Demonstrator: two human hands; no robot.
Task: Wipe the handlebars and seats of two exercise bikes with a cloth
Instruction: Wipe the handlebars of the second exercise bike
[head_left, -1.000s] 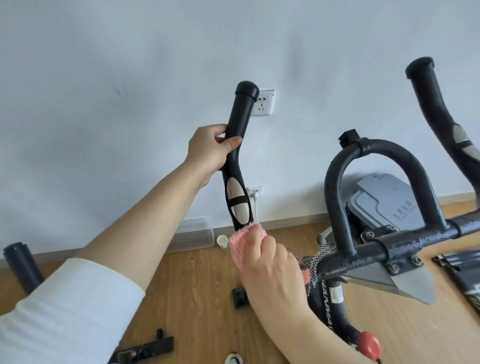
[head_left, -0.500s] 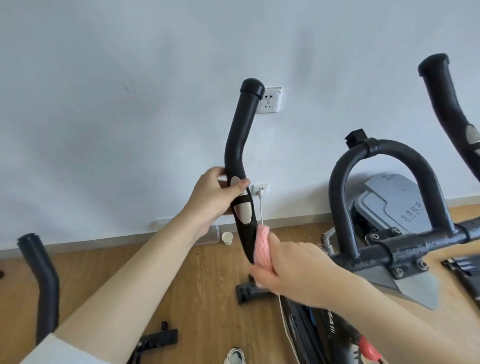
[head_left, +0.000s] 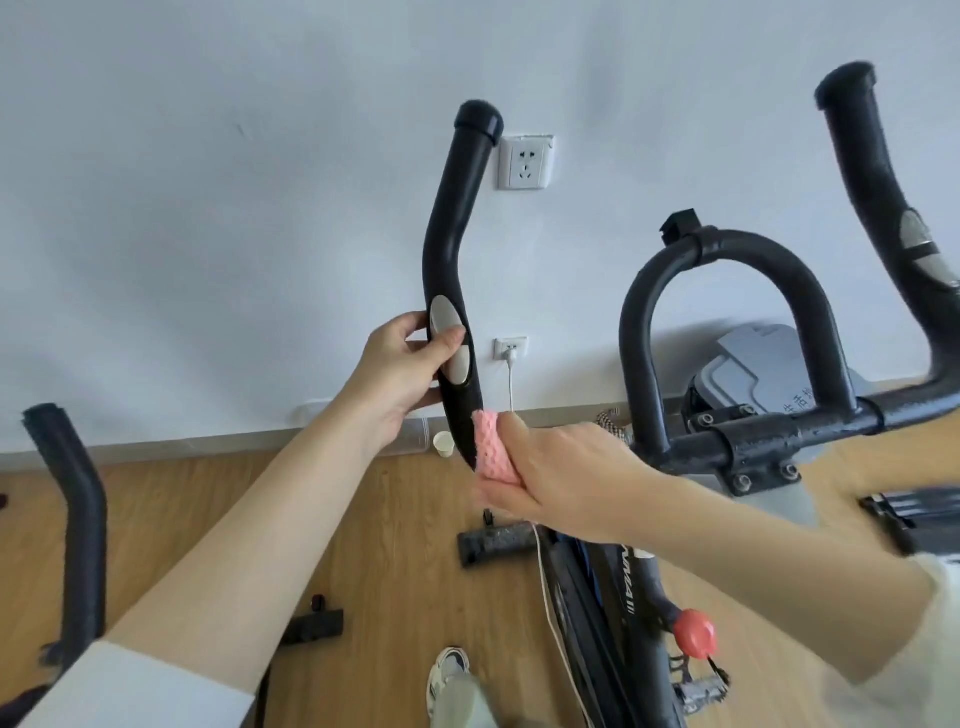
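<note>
The near bike's left handlebar horn (head_left: 451, 244) rises black and curved in the middle of the view, with silver pulse pads. My left hand (head_left: 402, 369) grips it at the pads, thumb on the upper pad. My right hand (head_left: 561, 475) holds a pink cloth (head_left: 492, 451) wrapped against the horn's lower end. The centre loop (head_left: 722, 270) and the right horn (head_left: 878, 208) of the same handlebar stand to the right. A second bike's handlebar end (head_left: 72, 499) shows at the far left. No seat is in view.
A white wall with two sockets (head_left: 525, 162) stands just behind the bars; a white cable hangs from the lower one. On the wooden floor lie a paper cup (head_left: 443, 443), a clear box, a grey machine (head_left: 758, 374) and the bike's foot bars. A red knob (head_left: 693, 634) sits on the frame.
My left hand slid down the horn from near its top to the silver pads. My right hand turned with the cloth, from below the horn to its right side at the lower end.
</note>
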